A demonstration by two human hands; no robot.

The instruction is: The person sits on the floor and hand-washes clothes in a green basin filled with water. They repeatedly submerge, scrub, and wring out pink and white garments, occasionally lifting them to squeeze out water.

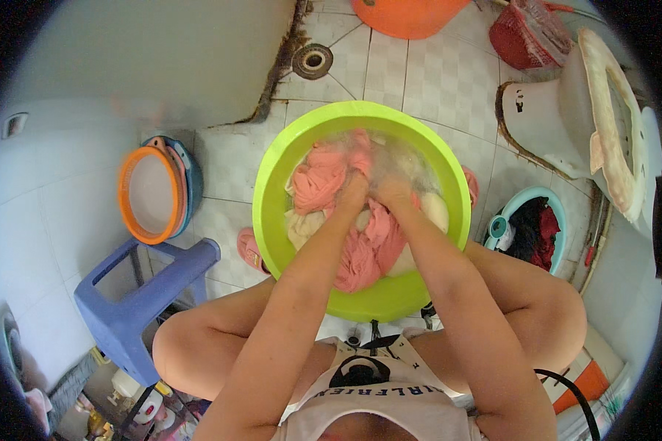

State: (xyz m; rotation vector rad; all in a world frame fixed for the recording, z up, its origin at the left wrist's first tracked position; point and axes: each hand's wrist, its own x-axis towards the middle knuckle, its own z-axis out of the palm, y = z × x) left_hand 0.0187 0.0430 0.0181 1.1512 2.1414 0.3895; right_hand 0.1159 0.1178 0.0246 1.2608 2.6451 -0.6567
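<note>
A lime-green basin (270, 147) stands on the floor between my legs, holding cloudy, sudsy water. Wet pink cloth (366, 257) lies bunched in it, over and beside cream-coloured cloth (307, 226). Near the basin's middle, my left hand (354, 189) is closed on a bunch of the pink cloth. Close beside it, my right hand (392, 191) also grips the pink cloth; its fingers are blurred and partly hidden by water and fabric.
A blue stool (118, 316) and several stacked basins (129, 209) are at left. On the right are a toilet (566, 110) and a light-blue tub (559, 220) with dark and red clothes. An orange tub (408, 18) and a floor drain (312, 61) lie beyond.
</note>
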